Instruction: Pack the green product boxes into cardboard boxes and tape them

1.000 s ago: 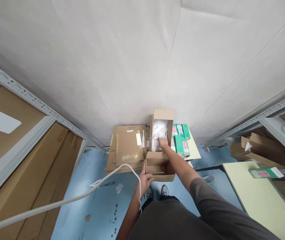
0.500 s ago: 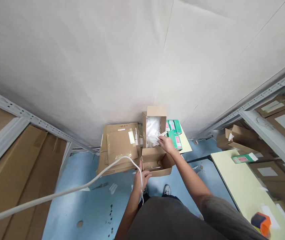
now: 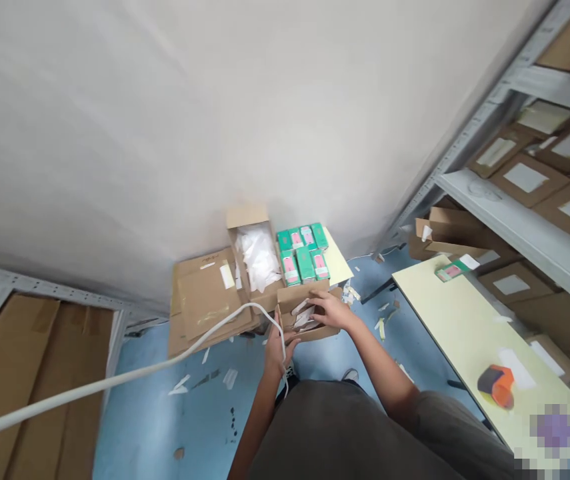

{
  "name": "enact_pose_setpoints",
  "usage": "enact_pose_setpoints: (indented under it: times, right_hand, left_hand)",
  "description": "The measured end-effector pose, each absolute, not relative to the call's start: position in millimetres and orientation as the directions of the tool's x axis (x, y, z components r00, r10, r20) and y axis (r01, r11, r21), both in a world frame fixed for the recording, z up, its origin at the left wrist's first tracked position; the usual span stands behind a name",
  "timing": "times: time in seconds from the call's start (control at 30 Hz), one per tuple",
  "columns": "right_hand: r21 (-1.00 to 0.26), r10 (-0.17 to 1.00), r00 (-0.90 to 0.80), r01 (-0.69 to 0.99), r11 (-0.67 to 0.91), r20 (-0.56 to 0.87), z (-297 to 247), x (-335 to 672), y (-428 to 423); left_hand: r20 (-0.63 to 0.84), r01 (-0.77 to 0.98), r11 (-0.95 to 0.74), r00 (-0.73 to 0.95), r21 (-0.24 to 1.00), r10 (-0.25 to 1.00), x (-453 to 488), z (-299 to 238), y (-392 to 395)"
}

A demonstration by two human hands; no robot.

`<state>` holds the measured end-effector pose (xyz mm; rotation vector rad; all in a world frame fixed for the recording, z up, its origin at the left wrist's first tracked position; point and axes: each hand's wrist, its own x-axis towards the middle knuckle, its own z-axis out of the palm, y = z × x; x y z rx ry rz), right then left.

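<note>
"Cardboard in your left grip?"

"Yes: in the head view my left hand (image 3: 275, 347) clasps the left end of the small open carton (image 3: 292, 293), near the front edge of the pale table (image 3: 339, 258)"

"And your right hand (image 3: 333, 311)?"

"It reaches in over the white paper (image 3: 305, 317) inside, fingers bent and a little apart; I can't tell whether they pinch any"

"What could go wrong?"

"I see nothing propping the carton, so pressing hard on the paper might tip it out of my one-sided hold. The white cable (image 3: 175, 359) crosses by my left wrist, so a sudden pull might snag it. A careless backhand might knock the green boxes (image 3: 305, 265) behind, beside the taller carton (image 3: 247, 215)"
</note>
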<state>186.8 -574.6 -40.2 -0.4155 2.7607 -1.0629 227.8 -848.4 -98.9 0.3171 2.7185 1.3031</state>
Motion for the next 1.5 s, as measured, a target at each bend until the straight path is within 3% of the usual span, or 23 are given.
enact_pose_setpoints:
  times: [0.1, 0.3, 0.5, 0.63, 0.97, 1.13, 1.3, 1.4, 1.5]
  right_hand:
    - [-0.693, -0.134, -0.990, -0.129, 0.709, 0.047, -32, 216, -514]
    - [-0.711, 0.244, -0.934, -0.014, 0.703, 0.260, -18, 297, -378]
    - [-0.718, 0.598, -0.750, 0.248, 0.651, 0.283, -31, 409, -265]
    - [-0.731, 0.748, -0.608, 0.380, 0.567, 0.265, -48, 462, -228]
    - [-0.744, 0.925, -0.348, 0.577, 0.338, 0.150, -62, 476, -159]
    - [-0.765, 0.980, -0.193, 0.624, 0.158, 0.046, -68, 444, -124]
    - [-0.871, 0.989, -0.111, 0.490, -0.030, -0.096, -90, 385, -83]
    - [-0.928, 0.972, -0.169, 0.361, -0.093, -0.163, -105, 335, -48]
    - [-0.912, 0.947, -0.200, 0.377, -0.161, -0.249, -115, 279, -10]
  left_hand:
    - [-0.101, 0.157, 0.673, -0.939, 0.723, 0.328, 229, -87, -789]
    - [-0.072, 0.317, 0.599, -0.842, 0.736, 0.535, 223, -87, -651]
    - [-0.068, 0.486, 0.431, -0.600, 0.760, 0.797, 231, -81, -502]
    - [-0.090, 0.540, 0.340, -0.436, 0.770, 0.896, 237, -80, -419]
    - [-0.080, 0.589, 0.115, -0.085, 0.800, 0.993, 212, -127, -242]
    - [-0.130, 0.664, 0.046, 0.078, 0.746, 0.988, 195, -147, -146]
    - [-0.218, 0.685, 0.066, 0.138, 0.726, 0.966, 180, -163, -104]
    - [-0.239, 0.635, 0.103, 0.132, 0.766, 0.962, 164, -168, -100]
    - [-0.209, 0.598, 0.132, 0.061, 0.791, 0.976, 133, -165, -93]
